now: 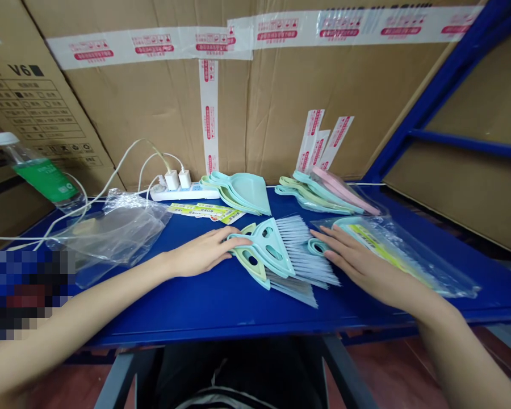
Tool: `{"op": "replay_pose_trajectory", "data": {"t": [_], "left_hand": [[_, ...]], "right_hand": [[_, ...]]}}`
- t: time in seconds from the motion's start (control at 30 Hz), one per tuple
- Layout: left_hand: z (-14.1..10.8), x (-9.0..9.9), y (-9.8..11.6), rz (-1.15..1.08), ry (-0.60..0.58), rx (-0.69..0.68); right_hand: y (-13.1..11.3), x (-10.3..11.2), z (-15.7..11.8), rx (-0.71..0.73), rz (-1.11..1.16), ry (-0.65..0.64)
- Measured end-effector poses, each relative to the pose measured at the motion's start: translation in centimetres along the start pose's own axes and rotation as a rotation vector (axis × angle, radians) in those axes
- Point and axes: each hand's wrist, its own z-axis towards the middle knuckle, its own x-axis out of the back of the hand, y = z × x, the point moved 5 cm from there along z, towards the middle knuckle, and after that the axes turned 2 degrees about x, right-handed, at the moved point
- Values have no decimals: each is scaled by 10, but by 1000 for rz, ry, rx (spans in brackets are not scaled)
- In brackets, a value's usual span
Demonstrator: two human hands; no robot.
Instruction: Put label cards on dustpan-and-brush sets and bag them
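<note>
Several small hand brushes (266,247) in mint and pale green lie overlapped on the blue table, their bristles pointing right. The fingers of my left hand (204,250) rest over the brush handles at the left end of the pile. My right hand (360,264) is spread with its fingertips at a mint handle loop just right of the bristles; whether it grips the loop is unclear. Under and beyond that hand is a clear bag (426,270) with a mint item and a yellow-green label inside. Mint dustpans (249,190) lie stacked behind the brushes.
More dustpans in mint, green and pink (323,190) lie at the back right. Yellow labels (206,212), a white power strip (185,190) with chargers and cables, empty clear bags (114,233) and a tilted bottle (42,176) are at the left. Cardboard boxes (153,102) stand behind.
</note>
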Motion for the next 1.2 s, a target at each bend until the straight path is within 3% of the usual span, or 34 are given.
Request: {"op": "replay_pose_trajectory", "data": {"t": [0.4, 0.53, 0.63, 0.73, 0.87, 1.03, 1.2], "left_hand": [[2, 1, 2, 81, 0, -32], [2, 4, 3, 126, 8, -38], [5, 5, 3, 202, -8, -42], [10, 5, 1, 284, -14, -37], [18, 6, -4, 374, -2, -12], [30, 7, -10, 432, -27, 5], [33, 13, -12, 357, 28, 1]], "right_hand": [[9, 4, 12, -15, -84, 96], [-11, 14, 12, 29, -75, 161], [-44, 18, 16, 183, -16, 121], [-78, 8, 26, 359, 13, -35], [-94, -13, 45, 340, -36, -136], [-94, -33, 56, 307, -60, -87], [-94, -36, 56, 276, -99, -65]]}}
